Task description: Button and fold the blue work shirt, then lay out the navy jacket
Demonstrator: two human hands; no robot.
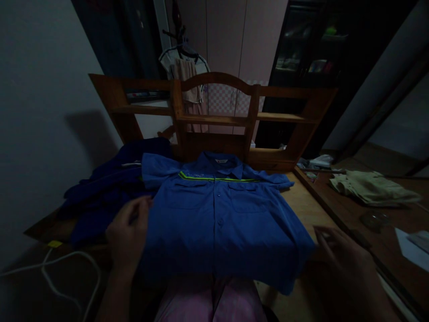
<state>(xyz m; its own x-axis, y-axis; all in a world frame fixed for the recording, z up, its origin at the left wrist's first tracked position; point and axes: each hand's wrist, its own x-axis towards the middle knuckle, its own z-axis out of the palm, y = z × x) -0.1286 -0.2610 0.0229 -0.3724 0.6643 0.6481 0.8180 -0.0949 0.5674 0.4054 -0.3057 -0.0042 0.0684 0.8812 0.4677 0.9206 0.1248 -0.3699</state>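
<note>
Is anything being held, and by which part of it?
No hold is clear: the left hand and right hand are near the blue shirt; contact cannot be told.

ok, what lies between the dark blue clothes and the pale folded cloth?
Blue shirt, spread front-up, then a strip of pale wood and a brown wooden edge. Head view.

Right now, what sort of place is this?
Likely a room in a home, perhaps a bedroom: clothes hang on a dark stand, tall pale cupboard doors rise behind, and a blue shirt lies spread out in front of a wooden shelf unit.
</note>
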